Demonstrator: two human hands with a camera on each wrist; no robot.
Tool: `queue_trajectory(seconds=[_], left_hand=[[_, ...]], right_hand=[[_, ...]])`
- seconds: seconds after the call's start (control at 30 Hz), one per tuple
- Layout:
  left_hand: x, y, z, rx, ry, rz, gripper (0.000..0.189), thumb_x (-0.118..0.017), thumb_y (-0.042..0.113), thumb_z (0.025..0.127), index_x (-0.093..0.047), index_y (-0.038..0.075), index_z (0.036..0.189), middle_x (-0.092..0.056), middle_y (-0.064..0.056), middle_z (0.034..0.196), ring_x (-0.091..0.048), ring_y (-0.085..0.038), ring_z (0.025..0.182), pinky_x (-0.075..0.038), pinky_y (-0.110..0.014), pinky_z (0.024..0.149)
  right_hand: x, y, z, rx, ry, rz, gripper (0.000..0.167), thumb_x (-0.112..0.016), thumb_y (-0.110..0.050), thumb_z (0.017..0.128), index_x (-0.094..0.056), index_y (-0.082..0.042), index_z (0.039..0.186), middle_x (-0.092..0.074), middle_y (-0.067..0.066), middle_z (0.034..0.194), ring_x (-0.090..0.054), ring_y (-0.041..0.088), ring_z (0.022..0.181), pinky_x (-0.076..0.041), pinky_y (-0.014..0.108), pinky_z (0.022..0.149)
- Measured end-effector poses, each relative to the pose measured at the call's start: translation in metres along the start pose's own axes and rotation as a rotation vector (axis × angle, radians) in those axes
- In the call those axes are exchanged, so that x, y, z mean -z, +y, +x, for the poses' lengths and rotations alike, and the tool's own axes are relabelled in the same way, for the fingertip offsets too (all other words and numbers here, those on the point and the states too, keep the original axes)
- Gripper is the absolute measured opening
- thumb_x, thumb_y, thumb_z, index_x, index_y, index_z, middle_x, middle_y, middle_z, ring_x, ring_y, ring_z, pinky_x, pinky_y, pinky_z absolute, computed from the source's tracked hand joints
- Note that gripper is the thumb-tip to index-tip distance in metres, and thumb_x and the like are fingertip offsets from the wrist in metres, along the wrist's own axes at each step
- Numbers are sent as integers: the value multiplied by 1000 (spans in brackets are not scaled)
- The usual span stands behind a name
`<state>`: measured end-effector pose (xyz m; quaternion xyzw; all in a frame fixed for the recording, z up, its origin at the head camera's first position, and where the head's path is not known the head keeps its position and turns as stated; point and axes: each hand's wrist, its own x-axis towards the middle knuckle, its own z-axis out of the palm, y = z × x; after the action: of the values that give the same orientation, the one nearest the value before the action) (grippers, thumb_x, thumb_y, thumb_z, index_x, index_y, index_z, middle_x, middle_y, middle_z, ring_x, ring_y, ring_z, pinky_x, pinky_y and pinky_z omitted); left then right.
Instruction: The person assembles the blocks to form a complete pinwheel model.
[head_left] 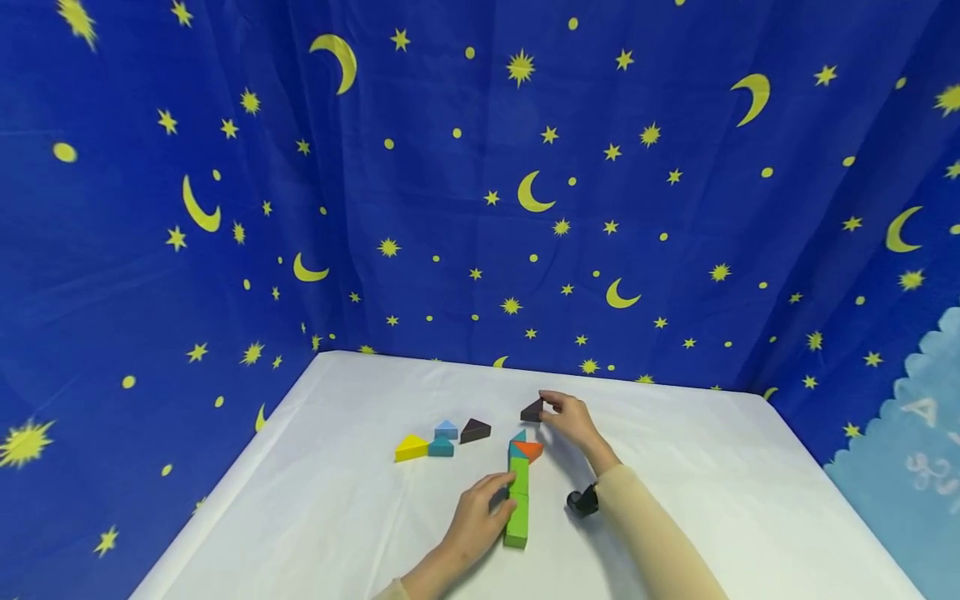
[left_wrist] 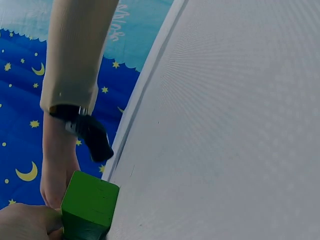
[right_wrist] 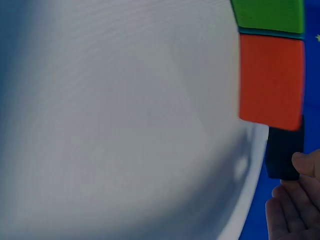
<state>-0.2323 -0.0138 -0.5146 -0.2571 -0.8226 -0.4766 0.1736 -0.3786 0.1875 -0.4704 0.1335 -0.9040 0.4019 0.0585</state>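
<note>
Two green blocks (head_left: 517, 518) form a row on the white table, with an orange triangular block (head_left: 530, 450) and teal triangular pieces (head_left: 519, 437) at the row's far end. My left hand (head_left: 474, 518) lies along the left side of the green blocks, its fingertips and thumb touching them. In the left wrist view the end of a green block (left_wrist: 91, 205) shows beside my thumb. Beyond the row, my right hand (head_left: 572, 419) pinches a dark triangular block (head_left: 532, 411) between thumb and fingers. That dark block (right_wrist: 284, 152) appears past the orange one in the right wrist view.
Left of the row sit a yellow triangular block (head_left: 411, 448), a teal block (head_left: 441, 447), a light blue block (head_left: 446, 430) and another dark triangular block (head_left: 476, 431). A blue curtain (head_left: 480, 208) with moons and stars stands behind the white table (head_left: 315, 483).
</note>
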Motion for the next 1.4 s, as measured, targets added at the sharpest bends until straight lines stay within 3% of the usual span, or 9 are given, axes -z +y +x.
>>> queue_trajectory(seconds=[0.17,0.33,0.77,0.93,1.07,1.2,1.4], left_hand=[[-2,2,-2,39,-31,-5,36,-65,8,87,-60,-1,121,-62,-11,118,-58,-27,110,-47,-40,95],[-2,5,-4,40,-43,-1,35,-65,8,88,-60,-1,121,-62,-12,118,-58,-27,110,-47,-41,94],[-1,3,1,56,-58,-5,35,-63,10,89,-59,-1,123,-62,-11,119,-57,-25,111,-47,-40,95],[0,3,-2,50,-58,-4,35,-64,9,89,-59,-1,122,-62,-11,119,-58,-25,111,-47,-39,95],[1,2,-2,20,-43,4,35,-64,8,88,-59,-2,121,-62,-11,118,-58,-26,109,-48,-39,94],[1,1,-1,29,-44,-2,35,-64,9,88,-59,-1,122,-62,-11,118,-58,-25,110,-47,-39,94],[2,0,1,37,-42,0,36,-64,9,88,-59,-1,122,-62,-10,119,-58,-25,111,-47,-39,95]], right_hand=[[-10,4,4,-60,-71,-38,45,-64,-3,83,-57,0,128,-58,20,124,-56,37,110,-47,46,93],[-14,3,0,-92,-91,-25,41,-63,-10,88,-58,-2,128,-59,20,124,-56,36,111,-45,49,95],[-24,-6,2,-67,-180,36,35,-55,-9,93,-60,-6,127,-57,14,128,-48,34,121,-38,52,101],[-29,-9,-3,-54,-182,50,33,-57,-9,92,-62,-6,124,-60,14,125,-53,31,114,-44,48,96],[-31,-11,-4,-53,-184,60,33,-58,-9,90,-64,-6,122,-61,13,122,-57,24,99,-51,38,81],[-32,-12,-3,-74,-189,88,32,-58,-8,89,-65,-7,121,-62,11,120,-55,19,89,-51,28,71],[-33,-13,-2,-73,-180,85,31,-57,-8,89,-66,-8,119,-63,9,119,-56,18,94,-52,31,79]])
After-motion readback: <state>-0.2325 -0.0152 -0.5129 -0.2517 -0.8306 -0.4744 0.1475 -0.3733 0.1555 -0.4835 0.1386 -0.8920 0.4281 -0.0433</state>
